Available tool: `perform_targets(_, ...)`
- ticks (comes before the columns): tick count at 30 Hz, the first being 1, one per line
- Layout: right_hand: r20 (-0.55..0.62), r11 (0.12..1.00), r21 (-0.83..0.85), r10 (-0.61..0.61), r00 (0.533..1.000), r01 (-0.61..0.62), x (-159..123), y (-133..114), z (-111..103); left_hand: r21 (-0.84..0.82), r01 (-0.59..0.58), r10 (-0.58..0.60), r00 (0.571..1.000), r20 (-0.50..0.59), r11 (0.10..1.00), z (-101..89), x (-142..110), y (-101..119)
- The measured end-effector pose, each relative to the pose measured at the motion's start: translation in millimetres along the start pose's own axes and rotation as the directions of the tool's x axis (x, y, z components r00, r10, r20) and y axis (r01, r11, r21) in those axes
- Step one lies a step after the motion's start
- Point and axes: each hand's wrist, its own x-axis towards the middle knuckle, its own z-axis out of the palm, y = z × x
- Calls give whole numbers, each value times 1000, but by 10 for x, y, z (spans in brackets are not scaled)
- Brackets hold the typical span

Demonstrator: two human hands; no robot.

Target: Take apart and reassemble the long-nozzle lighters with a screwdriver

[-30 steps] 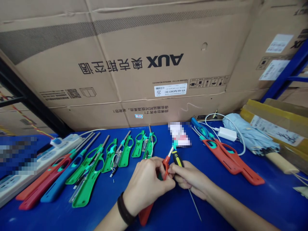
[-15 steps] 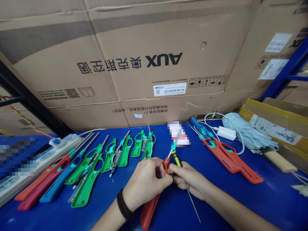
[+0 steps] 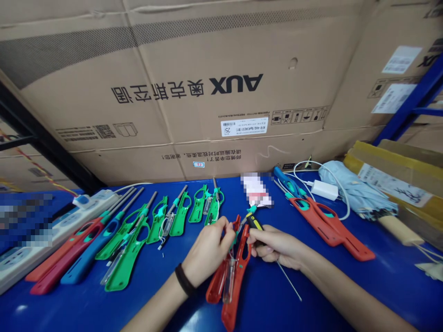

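Note:
A red gas lighter lies split open lengthwise between my hands. Its left half-shell [image 3: 216,282] and right half-shell [image 3: 238,285] stand apart, and a clear fuel tank [image 3: 229,280] shows between them. My left hand [image 3: 212,243] is closed on the upper part of the left half; its fingertips partly hide the inner parts. In my right hand [image 3: 278,247] is a screwdriver [image 3: 255,222] with a black and yellow handle, its thin shaft pointing down to the right. That hand's thumb and fingers also meet the upper edge of the right half-shell.
Several opened green lighters [image 3: 129,258] lie to the left, beside red and blue whole ones [image 3: 92,251] and a power strip [image 3: 65,226]. Rightward are red lighters [image 3: 332,226], a white charger [image 3: 324,189] and a folded umbrella [image 3: 360,189]. A cardboard box [image 3: 194,120] stands behind.
The red lighter has come apart from one closed body into two halves, baring the clear tank. My right hand has moved slightly right with the screwdriver, my left slightly left.

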Motion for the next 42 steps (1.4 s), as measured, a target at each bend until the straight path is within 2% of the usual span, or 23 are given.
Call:
perform_targets(7,-124,964,-266,-16,992,-18,-23,-58,-27,-137,51,-43,997,58,989,-63,85,-113)
perform_targets(11,-197,890,-457,-112,974,10,-58,-70,-111,-157,82,-72,995,68,984,-95,112,-152)
perform_targets(14,-242,848,-529,-192,951,37,-78,-78,-146,-179,111,-102,993,55,978,-117,121,-149)
perform_targets(18,-269,857,-512,-227,936,61,-72,-107,-98,-212,118,-105,992,70,970,-133,109,-115)
perform_targets(24,-218,940,-341,-61,974,-17,63,-128,-5,-199,35,-11,993,120,979,-112,64,-82)
perform_targets(27,-201,962,-272,-32,979,-24,137,-129,6,-161,4,17,991,131,987,-96,49,-77)
perform_targets(31,-201,966,-258,-60,978,6,187,-161,20,-221,55,-17,985,171,974,-83,35,-83)
perform_targets(35,-241,945,-322,-135,961,52,255,-215,42,-305,143,-86,978,192,941,-88,41,-103)
perform_targets(42,-253,906,-412,-218,943,99,388,-280,64,-352,199,-152,976,158,914,-116,102,-119)
